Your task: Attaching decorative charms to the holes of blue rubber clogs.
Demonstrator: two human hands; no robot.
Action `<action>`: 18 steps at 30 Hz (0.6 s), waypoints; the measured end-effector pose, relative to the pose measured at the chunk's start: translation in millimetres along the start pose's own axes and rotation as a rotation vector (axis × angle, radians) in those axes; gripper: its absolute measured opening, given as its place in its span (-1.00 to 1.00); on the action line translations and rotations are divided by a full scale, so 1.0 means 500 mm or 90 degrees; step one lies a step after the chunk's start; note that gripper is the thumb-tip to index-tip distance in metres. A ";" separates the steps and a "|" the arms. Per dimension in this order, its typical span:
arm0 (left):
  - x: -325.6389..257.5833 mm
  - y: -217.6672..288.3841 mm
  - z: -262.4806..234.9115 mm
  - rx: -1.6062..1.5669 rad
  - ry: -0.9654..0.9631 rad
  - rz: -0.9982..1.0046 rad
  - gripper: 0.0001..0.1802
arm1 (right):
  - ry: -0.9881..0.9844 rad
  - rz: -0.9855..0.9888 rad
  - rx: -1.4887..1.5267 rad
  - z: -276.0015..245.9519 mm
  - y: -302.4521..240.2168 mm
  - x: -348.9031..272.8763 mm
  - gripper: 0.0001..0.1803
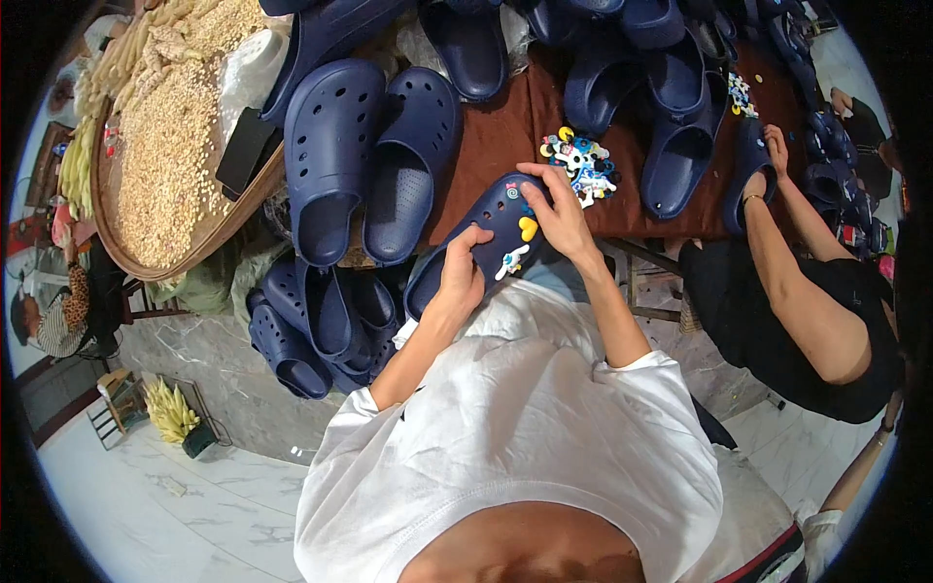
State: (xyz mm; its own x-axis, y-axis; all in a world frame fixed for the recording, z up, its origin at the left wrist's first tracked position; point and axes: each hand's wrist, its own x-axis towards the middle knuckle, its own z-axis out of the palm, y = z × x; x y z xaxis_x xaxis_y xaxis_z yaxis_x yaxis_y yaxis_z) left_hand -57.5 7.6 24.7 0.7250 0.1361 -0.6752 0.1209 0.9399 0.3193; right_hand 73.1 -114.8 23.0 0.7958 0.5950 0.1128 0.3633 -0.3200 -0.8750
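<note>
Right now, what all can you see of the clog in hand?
The clog is navy, seemingly foam, with round holes in its upper. Fixed on it: a swirl charm, a yellow charm and a white-and-blue charm. It slants, toe pointing away and right, by the brown tablecloth. The left hand grips its side, thumb on top; the right hand touches the toe.

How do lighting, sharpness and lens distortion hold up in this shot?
Head view: fisheye with black corners, the person at the far left tipped sideways; head view: the white shirt is bright with soft shadows in its folds; head view: the held blue shoe is clear enough to show its yellow charm.
</note>
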 end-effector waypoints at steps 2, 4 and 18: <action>-0.008 0.003 0.004 0.000 0.005 -0.001 -0.67 | 0.012 0.084 0.050 -0.011 -0.005 -0.005 -0.72; -0.011 0.010 0.009 -0.008 0.012 -0.023 -0.64 | 0.082 0.026 -0.061 -0.018 0.018 0.005 -0.75; -0.017 0.005 0.003 -0.077 0.069 -0.017 -0.63 | 0.145 -0.063 -0.622 -0.013 0.090 0.097 -0.56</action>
State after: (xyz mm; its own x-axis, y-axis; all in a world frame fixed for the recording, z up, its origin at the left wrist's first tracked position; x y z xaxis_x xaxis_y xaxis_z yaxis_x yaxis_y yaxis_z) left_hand -62.3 8.5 32.4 0.6443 0.1380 -0.7522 0.0510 0.9737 0.2222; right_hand 131.3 -105.0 -7.6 0.7768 0.5299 0.3404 0.5898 -0.8016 -0.0981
